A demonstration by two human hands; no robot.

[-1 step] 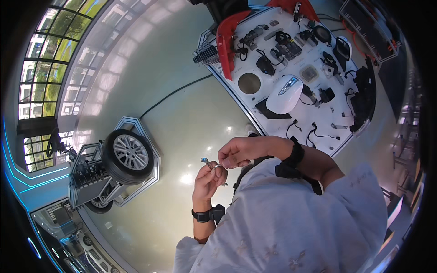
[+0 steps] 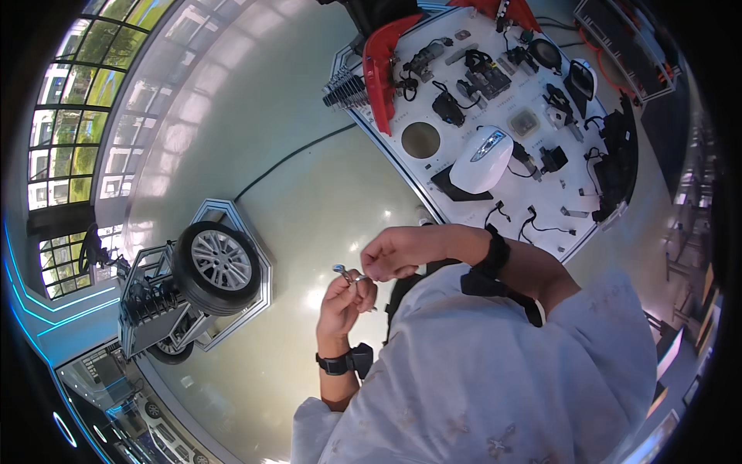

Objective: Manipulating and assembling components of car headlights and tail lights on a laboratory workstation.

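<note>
My left hand [image 2: 337, 305] is raised in front of my body, its fingers closed round a small shiny metal piece [image 2: 339, 269]. This piece looks like a wrench, with a rounded head standing out above the thumb; a bit of metal also shows below the fingers. Close beside it, my right hand [image 2: 390, 254] is bent down with thumb and fingers pinched together. Its fingertips meet a thin bright bit of metal at the left fingers. Whether that bit belongs to the same piece, I cannot tell.
A white display table [image 2: 495, 116] with black car parts and cables stands ahead right. On it are a white mirror housing [image 2: 483, 162] and a red lamp [image 2: 379, 73]. To the left, a car wheel [image 2: 218, 268] sits on a metal-framed stand. A dark cable [image 2: 294, 161] crosses the floor.
Both hands have shifted slightly left in the picture, together with the metal piece. The right hand has also risen a little, and its grip looks much the same.
</note>
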